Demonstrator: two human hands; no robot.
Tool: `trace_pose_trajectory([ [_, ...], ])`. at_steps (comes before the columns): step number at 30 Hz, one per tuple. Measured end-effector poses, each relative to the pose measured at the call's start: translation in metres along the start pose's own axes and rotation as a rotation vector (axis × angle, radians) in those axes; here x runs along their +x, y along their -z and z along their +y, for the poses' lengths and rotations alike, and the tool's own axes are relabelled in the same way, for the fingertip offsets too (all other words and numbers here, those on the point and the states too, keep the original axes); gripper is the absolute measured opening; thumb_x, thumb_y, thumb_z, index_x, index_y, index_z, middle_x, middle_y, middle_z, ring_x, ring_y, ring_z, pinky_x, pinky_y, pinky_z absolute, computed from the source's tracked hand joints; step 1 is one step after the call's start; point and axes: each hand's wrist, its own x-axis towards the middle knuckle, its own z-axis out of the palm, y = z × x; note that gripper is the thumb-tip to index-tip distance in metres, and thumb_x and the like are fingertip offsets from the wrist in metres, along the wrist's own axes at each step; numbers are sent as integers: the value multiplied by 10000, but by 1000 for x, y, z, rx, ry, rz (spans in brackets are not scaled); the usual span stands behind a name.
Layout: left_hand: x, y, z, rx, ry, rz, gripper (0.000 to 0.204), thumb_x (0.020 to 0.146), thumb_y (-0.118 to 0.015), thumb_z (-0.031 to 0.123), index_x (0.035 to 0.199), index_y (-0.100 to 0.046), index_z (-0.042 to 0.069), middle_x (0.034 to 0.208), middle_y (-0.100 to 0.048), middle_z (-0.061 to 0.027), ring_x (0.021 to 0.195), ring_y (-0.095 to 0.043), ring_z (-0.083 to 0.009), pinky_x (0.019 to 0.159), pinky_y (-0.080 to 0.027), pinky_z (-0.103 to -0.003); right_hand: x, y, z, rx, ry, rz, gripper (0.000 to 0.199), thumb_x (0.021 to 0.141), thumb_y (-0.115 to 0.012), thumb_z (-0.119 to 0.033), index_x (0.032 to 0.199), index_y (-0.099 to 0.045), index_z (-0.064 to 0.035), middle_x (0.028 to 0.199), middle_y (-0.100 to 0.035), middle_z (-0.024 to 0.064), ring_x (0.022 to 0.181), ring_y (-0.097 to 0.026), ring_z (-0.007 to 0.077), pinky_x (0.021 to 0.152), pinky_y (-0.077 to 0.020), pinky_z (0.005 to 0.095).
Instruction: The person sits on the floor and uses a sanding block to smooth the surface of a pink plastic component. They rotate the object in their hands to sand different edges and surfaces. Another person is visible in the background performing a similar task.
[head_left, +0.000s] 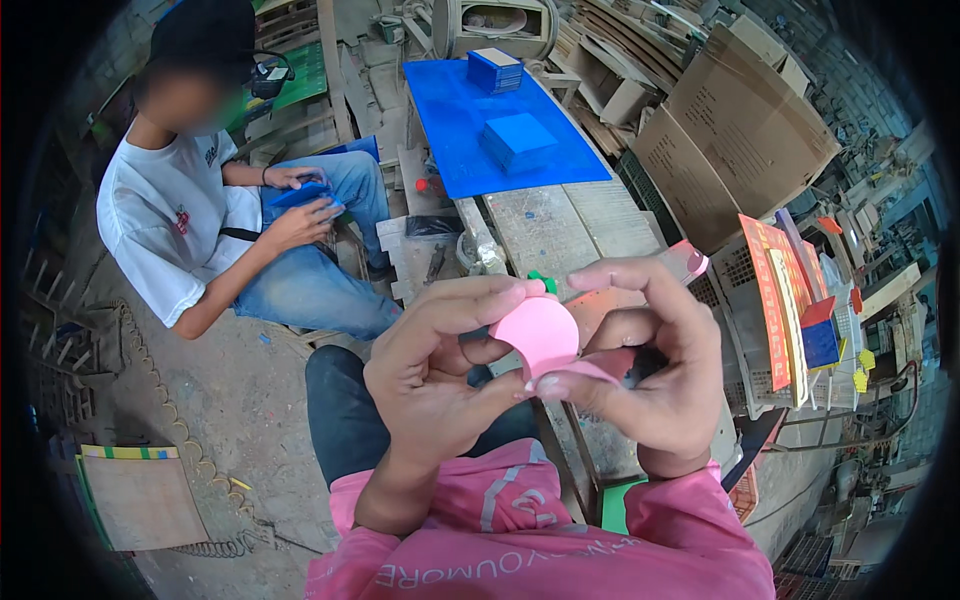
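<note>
In front of my chest, my left hand pinches a flat pink piece with a rounded top and a hollowed lower side. At the piece's lower edge, my right hand is closed with its thumb on a thin pink strip. Whether that strip is separate or part of the piece, I cannot tell. A small green bit shows just above the rounded top. Behind my right hand lies a long salmon-pink piece, partly hidden by my fingers.
A wooden bench stretches ahead, with a blue sheet and two blue stacks on it. To the left sits a person handling a blue piece. Cardboard and crates with coloured panels stand right.
</note>
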Motion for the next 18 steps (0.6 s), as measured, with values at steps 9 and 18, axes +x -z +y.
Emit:
trace_pose_trajectory([
  [9,2,-1,1,-19,21,-2,671,515,-864,47,1088,-527,-42,1079,-575,-202,950,-622,-272,794,-547,-357,2,10,-7,134,-117,217,544,645,-800,-79,1094,-509,19,557,-573,-17,563,-497,10,551,-316,149],
  [18,-3,0,6,-37,127,68,669,580,-849,129,1127,-522,-74,1009,-617,-203,928,-633,-260,824,-527,-361,3,6,16,77,590,-140,779,537,-795,-529,1051,-631,32,478,-415,-39,381,-393,77,371,-254,243],
])
